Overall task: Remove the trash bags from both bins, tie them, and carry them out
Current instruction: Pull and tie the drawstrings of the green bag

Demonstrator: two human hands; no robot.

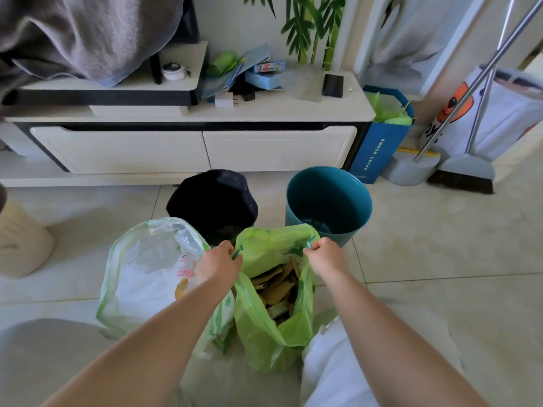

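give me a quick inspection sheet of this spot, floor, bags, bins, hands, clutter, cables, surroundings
surface: pale tiled floor.
job's things: green bag open, brown scraps inside; clear bag open beside it, untied; black bin and teal bin behind, no bags in them.
hands: left hand and right hand each pinch a drawstring of the green bag.
clutter: boxes, phone on the TV cabinet.
cables: nothing seen.
surroundings: broom, blue paper bag.

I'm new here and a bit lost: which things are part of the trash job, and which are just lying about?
Job: green plastic trash bag, translucent white trash bag, black bin, round teal bin, left hand, right hand.

Lying about: grey broom, blue paper bag, black phone.
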